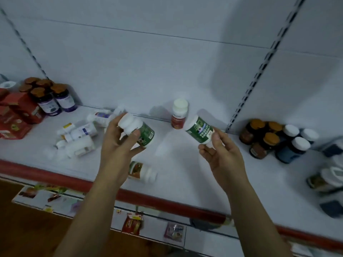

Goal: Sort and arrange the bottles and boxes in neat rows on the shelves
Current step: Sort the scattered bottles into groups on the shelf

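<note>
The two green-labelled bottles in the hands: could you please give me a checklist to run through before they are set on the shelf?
1. Left hand grips the left green bottle: ok.
2. Right hand grips the right green bottle: ok.
3. Both bottles upright: not ok, both tilted.
4. Bare shelf beside the upright red-labelled bottle: ok.
5. Same product in both: cannot tell, print blurred.
6. Fallen bottle near the front edge righted: not ok, it lies on its side.

Red boxes [16, 115] run off the left edge (labels blurred, unreadable).
</note>
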